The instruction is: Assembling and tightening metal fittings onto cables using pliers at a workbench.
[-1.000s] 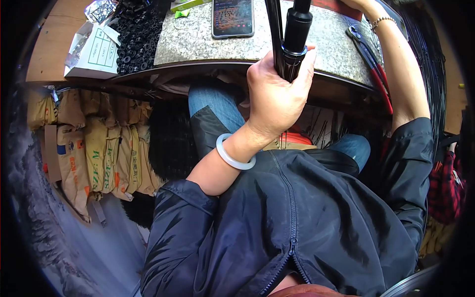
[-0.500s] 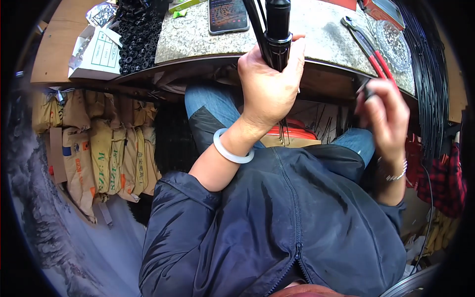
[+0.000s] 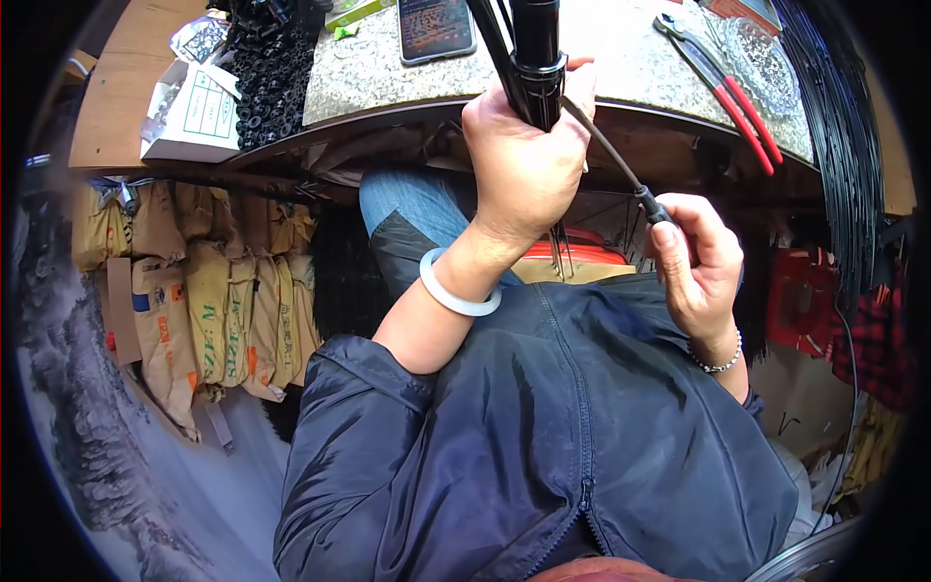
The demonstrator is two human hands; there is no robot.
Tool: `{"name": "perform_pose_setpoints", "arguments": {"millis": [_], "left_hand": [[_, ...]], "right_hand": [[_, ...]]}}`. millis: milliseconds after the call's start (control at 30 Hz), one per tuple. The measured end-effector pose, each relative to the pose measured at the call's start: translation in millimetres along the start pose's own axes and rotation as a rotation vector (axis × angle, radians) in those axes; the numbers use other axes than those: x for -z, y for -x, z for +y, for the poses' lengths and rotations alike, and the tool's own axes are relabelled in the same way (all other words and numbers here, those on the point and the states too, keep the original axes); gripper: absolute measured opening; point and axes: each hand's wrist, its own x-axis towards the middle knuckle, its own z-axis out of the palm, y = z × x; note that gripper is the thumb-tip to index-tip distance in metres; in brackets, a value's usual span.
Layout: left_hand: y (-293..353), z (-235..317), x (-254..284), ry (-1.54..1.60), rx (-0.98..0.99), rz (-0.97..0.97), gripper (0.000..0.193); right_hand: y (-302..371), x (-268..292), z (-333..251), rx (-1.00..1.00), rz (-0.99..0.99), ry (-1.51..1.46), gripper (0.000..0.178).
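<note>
My left hand (image 3: 524, 160) is closed round a thick black tube (image 3: 536, 48) with thin black rods alongside it, which looks like an umbrella frame. Several thin rod ends (image 3: 560, 247) stick out below that fist. To the right, my right hand (image 3: 700, 257) pinches the thick black end of a slim dark rod (image 3: 611, 150) between thumb and fingers. The rod slants up left, and its far end meets the tube beside my left fingers. Whether it is joined there is hidden.
On the pale speckled worktop lie a phone (image 3: 436, 31) and red-handled pliers (image 3: 722, 92). Small black parts (image 3: 267, 87) are heaped beside a white box (image 3: 194, 112). Long black rods (image 3: 839, 126) hang at the right edge. Brown sacks (image 3: 160, 330) line the left below.
My right hand has moved left and down, turning toward the tube. The slim rod now shows stretched between it and the tube. My left hand keeps its hold, almost still.
</note>
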Motion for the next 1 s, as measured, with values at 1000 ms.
{"name": "perform_pose_setpoints", "arguments": {"millis": [1000], "left_hand": [[0, -3, -5, -0.040, -0.019, 0.040, 0.012]], "right_hand": [[5, -20, 13, -0.052, -0.022, -0.209, 0.018]]}}
